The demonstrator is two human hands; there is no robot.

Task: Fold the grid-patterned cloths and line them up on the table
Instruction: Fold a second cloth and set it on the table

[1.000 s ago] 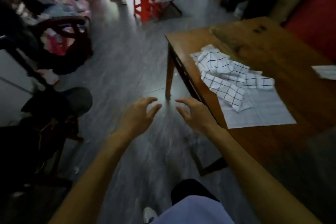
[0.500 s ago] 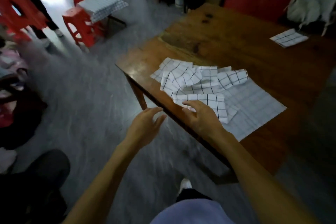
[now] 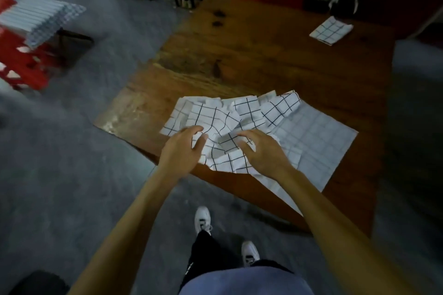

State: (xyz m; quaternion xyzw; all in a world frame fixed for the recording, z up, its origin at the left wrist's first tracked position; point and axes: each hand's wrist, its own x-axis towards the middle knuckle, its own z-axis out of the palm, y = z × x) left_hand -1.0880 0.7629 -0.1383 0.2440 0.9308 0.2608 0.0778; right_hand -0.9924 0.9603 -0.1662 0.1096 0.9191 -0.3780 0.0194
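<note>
From the head view, I am seeing that both hands are now over the desk (image 3: 263, 60), while a second ago they were hanging above the floor, to the left of it, with nothing under them. The left hand (image 3: 181, 151) is arriving on the near left part of the crumpled grid cloths (image 3: 230, 127), and its fingers (image 3: 199, 147) are curling into the fabric but standing a little apart; whether they are already pinching it, I cannot tell. The right hand (image 3: 263, 153) is lying on the same heap, just to the right, with its fingers (image 3: 244, 145) bent and spread, touching the cloth, not clearly closed on it. I am judging that the reaching is finishing and the picking up of one cloth is beginning.

The heap is sitting at the near edge of the desk. It is white with thin black lines, wrinkled, several pieces overlapping. Under it, toward the right, a flat pale cloth (image 3: 311, 141) is spreading with fainter lines, and its near corner is hanging over the edge. One folded cloth (image 3: 330, 30) is already lying at the far right corner, well apart from the heap.
</note>
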